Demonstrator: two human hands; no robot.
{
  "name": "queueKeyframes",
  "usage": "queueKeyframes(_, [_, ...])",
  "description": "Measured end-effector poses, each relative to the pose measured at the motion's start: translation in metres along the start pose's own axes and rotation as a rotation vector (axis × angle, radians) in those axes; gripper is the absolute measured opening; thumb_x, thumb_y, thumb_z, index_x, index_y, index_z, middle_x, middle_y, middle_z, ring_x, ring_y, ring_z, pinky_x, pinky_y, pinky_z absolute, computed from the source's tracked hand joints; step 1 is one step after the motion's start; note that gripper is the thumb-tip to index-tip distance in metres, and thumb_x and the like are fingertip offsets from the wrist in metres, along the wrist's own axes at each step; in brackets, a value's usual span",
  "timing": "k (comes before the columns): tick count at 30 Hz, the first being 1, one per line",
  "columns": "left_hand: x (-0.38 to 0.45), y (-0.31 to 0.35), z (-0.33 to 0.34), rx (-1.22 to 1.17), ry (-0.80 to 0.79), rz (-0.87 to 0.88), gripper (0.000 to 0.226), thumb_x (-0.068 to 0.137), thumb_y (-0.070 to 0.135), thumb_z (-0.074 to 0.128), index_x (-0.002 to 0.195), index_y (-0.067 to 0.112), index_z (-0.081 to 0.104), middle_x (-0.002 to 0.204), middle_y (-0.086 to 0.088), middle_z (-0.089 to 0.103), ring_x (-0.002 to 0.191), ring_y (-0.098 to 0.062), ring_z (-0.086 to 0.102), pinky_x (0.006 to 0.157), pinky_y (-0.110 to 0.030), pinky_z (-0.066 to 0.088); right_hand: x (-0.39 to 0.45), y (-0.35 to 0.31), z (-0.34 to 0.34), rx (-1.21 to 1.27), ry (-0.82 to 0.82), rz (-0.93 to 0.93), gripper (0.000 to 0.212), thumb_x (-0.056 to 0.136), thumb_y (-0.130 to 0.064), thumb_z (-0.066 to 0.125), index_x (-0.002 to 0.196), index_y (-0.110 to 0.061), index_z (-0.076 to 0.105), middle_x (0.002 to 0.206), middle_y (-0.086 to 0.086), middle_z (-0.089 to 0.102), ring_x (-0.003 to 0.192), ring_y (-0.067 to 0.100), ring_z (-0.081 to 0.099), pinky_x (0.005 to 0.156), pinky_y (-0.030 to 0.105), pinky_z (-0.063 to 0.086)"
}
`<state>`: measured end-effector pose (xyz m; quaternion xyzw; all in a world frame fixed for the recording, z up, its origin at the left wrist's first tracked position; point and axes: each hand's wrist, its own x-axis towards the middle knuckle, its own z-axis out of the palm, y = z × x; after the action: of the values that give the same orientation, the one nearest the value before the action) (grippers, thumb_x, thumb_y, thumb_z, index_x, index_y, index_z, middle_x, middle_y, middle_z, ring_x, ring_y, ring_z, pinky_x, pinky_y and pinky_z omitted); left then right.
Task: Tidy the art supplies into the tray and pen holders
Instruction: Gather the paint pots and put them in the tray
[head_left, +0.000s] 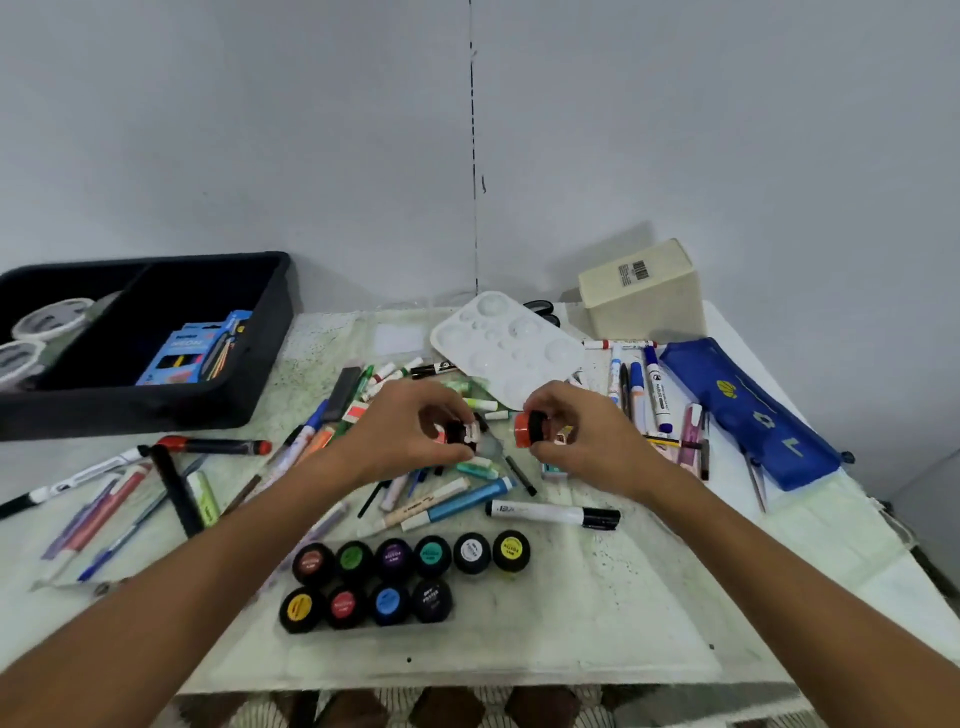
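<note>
Both hands over the middle of the surface, above a scatter of pens. Left hand curled round a small dark pot; right hand grips another pot, tipped on its side, orange label facing left. The two pots near each other, not touching. Nearer the person, ten black-lidded paint pots in two rows, six behind, four in front, coloured labels up. White marker with black cap lies just behind that set. White palette beyond the hands. Cream box at back right, blue pencil case to the right with more markers beside it. Black tray at back left, holding tape rolls in one compartment and a blue packet in the other
</note>
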<state>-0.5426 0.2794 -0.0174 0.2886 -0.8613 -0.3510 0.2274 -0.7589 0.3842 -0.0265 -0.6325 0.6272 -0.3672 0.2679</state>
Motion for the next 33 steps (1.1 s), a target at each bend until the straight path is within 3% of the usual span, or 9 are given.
queueKeyframes(4, [-0.032,0.017,0.005,0.059,-0.084,0.027,0.035,0.065,0.021,0.089,0.097,0.016,0.076,0.085,0.009,0.067,0.074,-0.001,0.062,0.065,-0.015,0.05,-0.024,-0.017,0.01,-0.028,-0.088,-0.109,0.03,0.074,-0.009,0.075,0.099,-0.023,0.066,0.091,-0.017,0.062,0.073,-0.002,0.058,0.059,0.007,0.04])
queueKeyframes(7, [-0.053,0.025,0.011,0.065,-0.107,-0.012,0.037,0.06,0.029,0.091,0.089,0.018,0.072,0.08,0.013,0.068,0.072,0.002,0.062,0.062,-0.009,0.045,-0.04,-0.02,0.017,-0.003,-0.166,-0.131,0.034,0.073,-0.015,0.076,0.105,-0.016,0.064,0.086,-0.005,0.064,0.067,0.001,0.055,0.059,0.012,0.04])
queueKeyframes(13, [-0.084,0.033,0.029,0.113,-0.158,-0.027,0.035,0.06,0.034,0.091,0.088,0.02,0.077,0.086,0.004,0.069,0.076,-0.005,0.063,0.067,-0.024,0.052,-0.065,-0.018,0.026,-0.086,-0.306,-0.153,0.026,0.071,-0.018,0.079,0.094,-0.016,0.067,0.08,-0.003,0.064,0.061,0.003,0.053,0.057,0.019,0.042])
queueKeyframes(16, [-0.095,0.035,0.041,0.173,-0.147,0.003,0.036,0.064,0.031,0.089,0.095,0.017,0.076,0.091,0.004,0.069,0.079,-0.002,0.061,0.072,-0.019,0.051,-0.076,-0.017,0.03,-0.132,-0.331,-0.181,0.026,0.072,-0.018,0.077,0.097,-0.016,0.069,0.086,0.0,0.063,0.067,0.008,0.054,0.06,0.023,0.044])
queueKeyframes(20, [-0.104,0.035,0.052,0.242,-0.119,0.013,0.035,0.067,0.031,0.087,0.097,0.015,0.075,0.095,0.003,0.07,0.085,-0.006,0.062,0.079,-0.025,0.052,-0.086,-0.017,0.037,-0.235,-0.326,-0.205,0.031,0.076,-0.022,0.074,0.106,-0.016,0.069,0.088,-0.005,0.056,0.071,0.001,0.048,0.066,0.022,0.043])
queueKeyframes(24, [-0.11,0.035,0.059,0.288,-0.066,0.053,0.032,0.068,0.029,0.086,0.093,0.012,0.076,0.094,-0.001,0.072,0.087,-0.011,0.064,0.08,-0.025,0.052,-0.091,-0.018,0.043,-0.322,-0.3,-0.174,0.032,0.08,-0.024,0.07,0.111,-0.017,0.069,0.095,0.0,0.05,0.078,0.011,0.05,0.069,0.026,0.044])
queueKeyframes(28, [-0.116,0.031,0.067,0.31,-0.014,0.081,0.028,0.069,0.027,0.085,0.09,0.009,0.077,0.096,-0.001,0.069,0.088,-0.012,0.062,0.08,-0.026,0.05,-0.095,-0.019,0.046,-0.369,-0.276,-0.182,0.027,0.081,-0.023,0.068,0.107,-0.019,0.065,0.088,-0.007,0.043,0.079,0.013,0.049,0.069,0.029,0.044])
queueKeyframes(33, [-0.123,0.025,0.074,0.295,0.046,0.105,0.026,0.071,0.024,0.084,0.09,0.008,0.077,0.096,-0.003,0.067,0.089,-0.012,0.062,0.08,-0.03,0.053,-0.096,-0.016,0.048,-0.433,-0.259,-0.189,0.027,0.085,-0.028,0.068,0.11,-0.019,0.066,0.093,-0.007,0.046,0.079,0.01,0.047,0.068,0.025,0.037])
